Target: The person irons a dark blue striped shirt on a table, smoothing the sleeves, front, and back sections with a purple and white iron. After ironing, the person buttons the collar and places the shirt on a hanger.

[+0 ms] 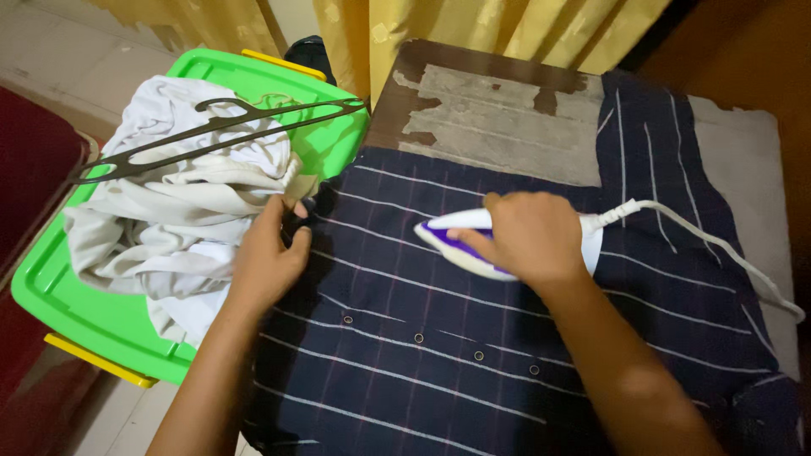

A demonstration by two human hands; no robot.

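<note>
Far left, dark red floor covering beside a green bin (59,295) with yellow latches, heaped with white laundry (169,219); across the heap, a dark hanger (211,135), long axis running from lower left up to the right.

Just right of the bin, left hand (269,257) pinching the left edge of a navy shirt (405,338), fingers curled round a fold of the cloth and pulling it toward the bin. Shirt spread flat over a worn brown table (498,110), thin pale stripes crossing it, a row of small buttons (418,338) slanting down to the right below both hands.

Centre, right hand (528,236) clenched over the handle of a white and purple iron (456,245), soleplate down on the shirt. Iron's long axis lying nearly level, nose pointing left at the left hand, the two near but apart, with a strip of striped cloth between them. Right hand alone on the iron; left hand the nearer to the shirt's edge.

Right of the iron, white cord (718,245) trailing from its heel across the shirt and off toward the right edge. Yellow curtains (473,34) hanging behind the table.
</note>
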